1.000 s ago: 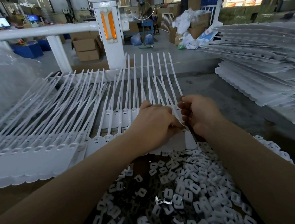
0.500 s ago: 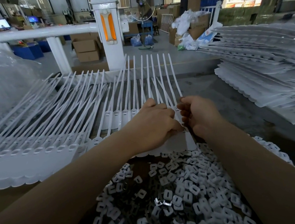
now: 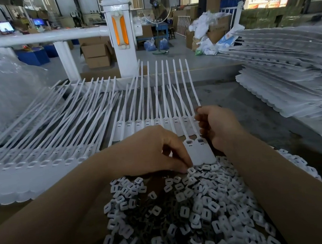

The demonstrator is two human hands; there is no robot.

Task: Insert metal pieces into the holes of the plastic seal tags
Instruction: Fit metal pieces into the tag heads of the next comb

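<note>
A strip of joined white plastic seal tags [image 3: 200,153] lies in front of me, its long tails [image 3: 172,85] fanning away. Its rightmost heads show rectangular holes. My right hand [image 3: 218,127] grips the strip's right edge, fingers curled round the tails. My left hand [image 3: 155,151] has dropped to the near edge of the strip, its curled fingertips touching a small white insert [image 3: 191,170] at the top of the pile of inserts [image 3: 193,212]. Whether the fingers pinch that piece is hidden. The pile holds several white clips with slots and dark metal pieces.
More white tag strips [image 3: 41,147] spread over the left of the bench. A tall stack of strips [image 3: 288,79] rises at the right. A clear plastic bag [image 3: 3,92] sits far left; a white railing post [image 3: 121,37] stands behind.
My left hand has come back off the tag heads toward the insert pile, uncovering the rightmost heads. My right hand stays on the strip's right edge.
</note>
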